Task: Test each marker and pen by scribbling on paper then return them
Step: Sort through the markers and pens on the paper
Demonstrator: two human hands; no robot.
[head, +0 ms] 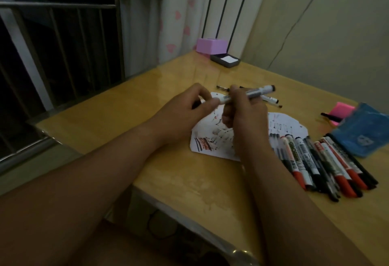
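Above the left part of the scribbled paper [207, 142] on the table [117, 122], the left hand [189, 108] pinches the white end of a marker [260, 90] with curled fingers. The right hand [246, 112], over the paper's middle, grips the marker's barrel. Just right of the paper lies a row of markers [315, 160], some overlapping its edge. A blue pouch [362, 133] sits farther right.

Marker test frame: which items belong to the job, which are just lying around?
Job: marker gripped by left hand and right hand; scribbled paper; row of markers; loose pens beyond the paper.
Lying about: purple box; black tray; pink sticky notes; blue pouch, possibly the markers' case.
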